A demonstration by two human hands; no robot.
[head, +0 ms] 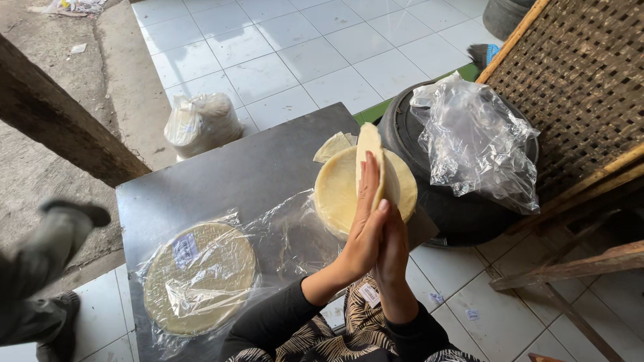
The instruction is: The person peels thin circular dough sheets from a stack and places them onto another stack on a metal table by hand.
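Note:
My left hand (362,224) and my right hand (394,251) are pressed palm to palm with a thin round pale wrapper sheet (369,149) held upright between them, its top sticking out above the fingers. Just beyond the hands lies a flat stack of the same pale round sheets (339,191) on the dark metal table (235,177). Nearer to me on the left, a sealed clear plastic pack of round sheets (200,276) with a small label rests on the table.
A black round tub (463,211) stands right of the table with crumpled clear plastic (479,144) on top. A woven bamboo panel (580,74) leans at the right. A white filled bag (201,122) sits on the tiled floor. Another person's leg and shoe (57,234) show at the left.

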